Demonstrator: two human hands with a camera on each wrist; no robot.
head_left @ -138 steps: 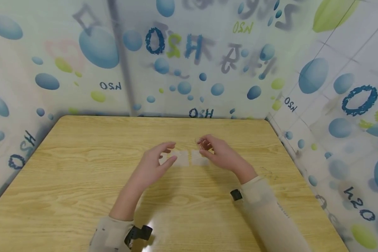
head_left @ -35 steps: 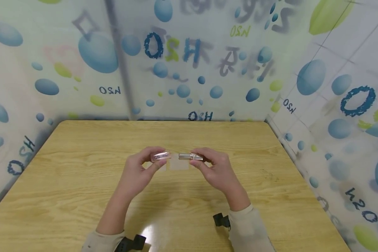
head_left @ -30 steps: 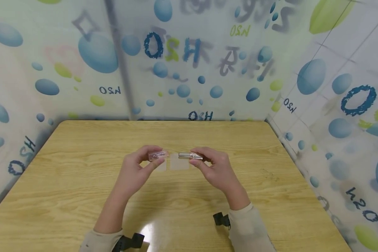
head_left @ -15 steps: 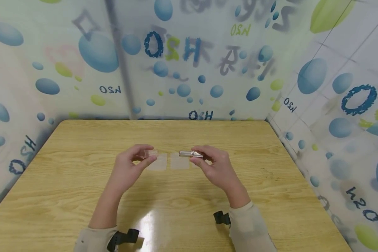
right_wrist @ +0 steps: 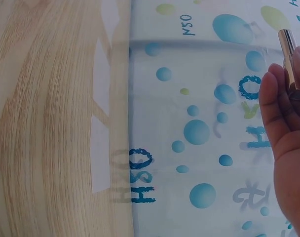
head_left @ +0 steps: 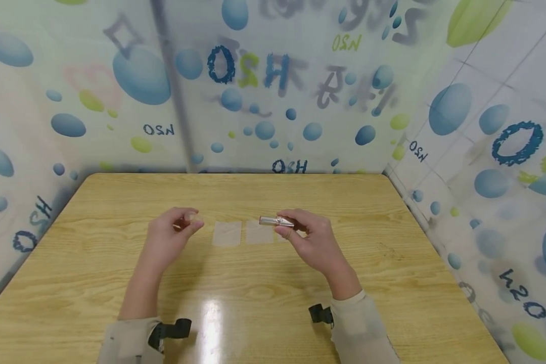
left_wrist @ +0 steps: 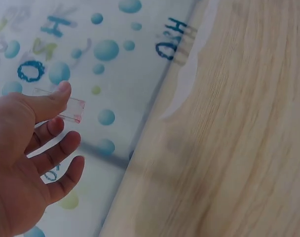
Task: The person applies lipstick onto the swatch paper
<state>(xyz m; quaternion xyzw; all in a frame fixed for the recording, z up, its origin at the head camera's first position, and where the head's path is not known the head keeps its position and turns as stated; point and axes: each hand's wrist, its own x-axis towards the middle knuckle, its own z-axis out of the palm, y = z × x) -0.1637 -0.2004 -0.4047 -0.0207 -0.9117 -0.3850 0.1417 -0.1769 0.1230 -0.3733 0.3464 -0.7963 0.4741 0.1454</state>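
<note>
Plainly, here is how things sit in my two hands.

Silver tube: the small shiny metal lipstick tube (head_left: 276, 221) is pinched in my right hand (head_left: 310, 241), lying level above the pale wood-grain bench (head_left: 273, 303). I judge it light, rigid and slick, so the grip belongs round its middle.

Clear cap: the small transparent plastic cap with a pink-tinted end (left_wrist: 66, 108) sits under my left thumb against the fingertips of my left hand (head_left: 166, 239). It looks featherlight, hard and easy to drop; best held by its flat sides.

Right hand pose: fingers curled round the tube, wrist raised, the tube's free end pointing left.

Left hand pose: palm half open, lower fingers loosely bent, only thumb and forefinger closed on the cap.

Between them: two translucent rectangular patches (head_left: 242, 233) lie flat, side by side on the bench.
</note>
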